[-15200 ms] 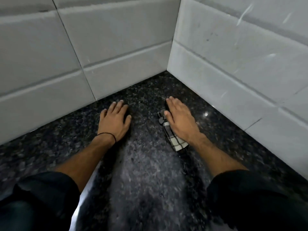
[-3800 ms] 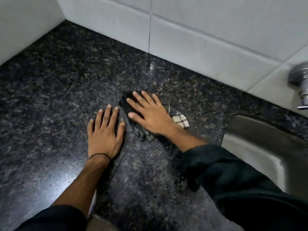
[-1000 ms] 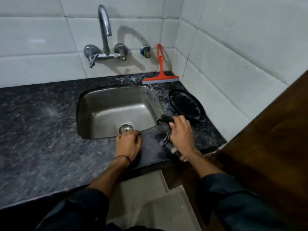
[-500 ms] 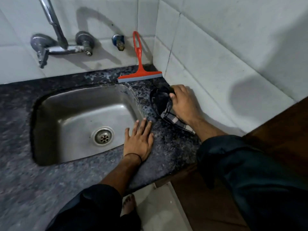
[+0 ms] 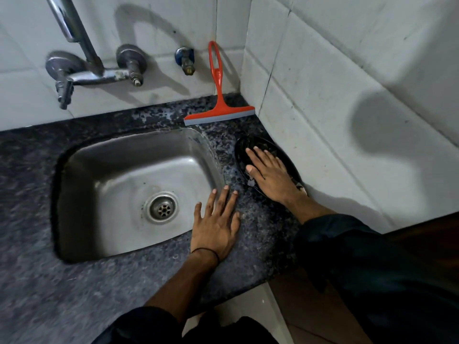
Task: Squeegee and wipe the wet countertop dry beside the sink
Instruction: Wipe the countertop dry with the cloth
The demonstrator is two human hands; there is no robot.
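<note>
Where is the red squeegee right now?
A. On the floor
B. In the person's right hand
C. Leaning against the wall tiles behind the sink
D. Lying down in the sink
C: the red squeegee stands with its blade on the countertop and its handle against the wall tiles, touched by neither hand.

No text, label, brand or number can be read anywhere in this view. The red squeegee (image 5: 218, 95), the tap (image 5: 94, 70) and the wall tiles (image 5: 323, 70) carry no legible marking
</note>
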